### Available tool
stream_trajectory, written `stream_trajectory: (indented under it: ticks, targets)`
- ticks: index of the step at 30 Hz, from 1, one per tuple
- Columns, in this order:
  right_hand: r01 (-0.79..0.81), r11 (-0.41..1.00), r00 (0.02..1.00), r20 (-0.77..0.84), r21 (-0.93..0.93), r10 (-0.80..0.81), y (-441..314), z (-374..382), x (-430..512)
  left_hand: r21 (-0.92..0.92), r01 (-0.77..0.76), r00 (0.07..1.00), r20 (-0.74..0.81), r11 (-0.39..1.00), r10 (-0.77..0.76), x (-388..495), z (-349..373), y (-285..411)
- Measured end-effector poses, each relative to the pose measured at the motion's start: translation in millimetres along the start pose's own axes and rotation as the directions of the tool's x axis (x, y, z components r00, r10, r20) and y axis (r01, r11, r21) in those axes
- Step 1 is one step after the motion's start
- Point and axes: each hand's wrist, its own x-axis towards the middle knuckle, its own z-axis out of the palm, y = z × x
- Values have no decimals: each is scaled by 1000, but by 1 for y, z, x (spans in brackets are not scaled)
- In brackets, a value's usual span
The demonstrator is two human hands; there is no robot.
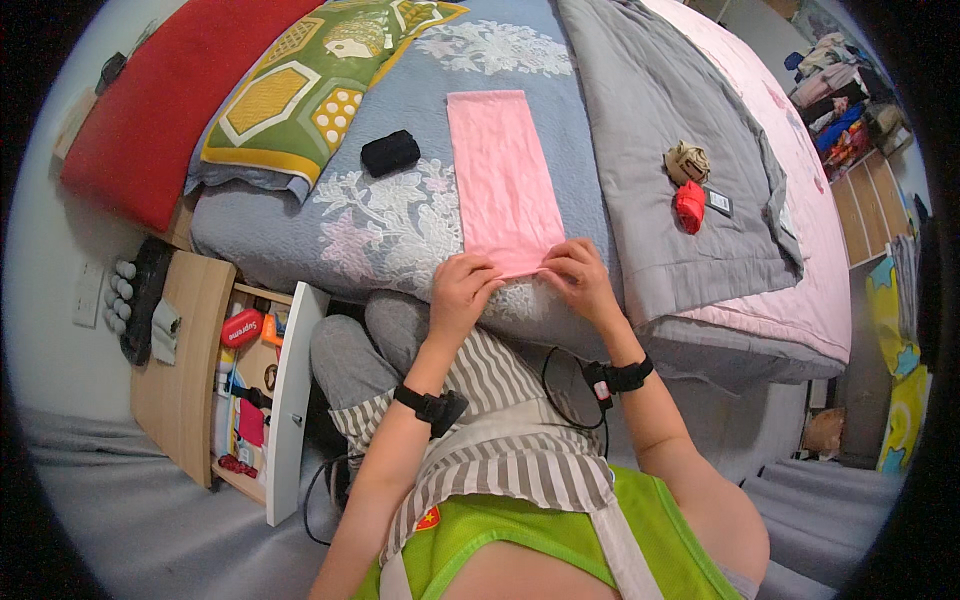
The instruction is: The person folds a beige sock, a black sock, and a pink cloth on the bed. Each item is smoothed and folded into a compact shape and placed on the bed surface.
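Note:
A long strip of pink cloth [502, 172] lies flat on the blue quilted bedspread [397, 90], its far end narrower in view. My left hand [466, 289] pinches the near left corner between thumb and fingers. At the near right corner, my right hand [576, 276] pinches the same edge. The near edge looks slightly turned up between both hands. Left of the cloth rests a black rolled cloth bundle [390, 154].
A grey quilt [675, 247] at right bears a tan bundle [686, 163], a red bundle [690, 208] and a tag [720, 202]. A green patterned pillow [277, 105] lies upper left. An open drawer [289, 420] stands left of my knees. A black cable [555, 405] hangs by my right wrist.

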Motion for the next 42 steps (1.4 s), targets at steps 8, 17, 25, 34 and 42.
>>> stream_trajectory:
  ticks: [8, 17, 25, 34, 42]
  targets:
    - [-147, 985, 987, -55, 86, 153, 7, -2, -2, 28, 152, 987, -63, 988, -150, 1, -4, -3]
    - [-301, 947, 946, -85, 116, 312, 11, 1, -6, 112, 211, 973, -117, 971, -198, 6, 3, -3]
    - [14, 996, 995, -96, -84, -23, 4, 3, 2, 325, -155, 988, 28, 933, 154, 12, -1, 9]
    - [301, 922, 942, 225, -243, -248, -4, -17, 14, 331, -279, 955, 193, 902, 224, 11, -13, 12]
    - [158, 986, 979, 138, -57, -149, 5, -7, 15, 288, -224, 972, 135, 931, 192, 13, -7, 5]
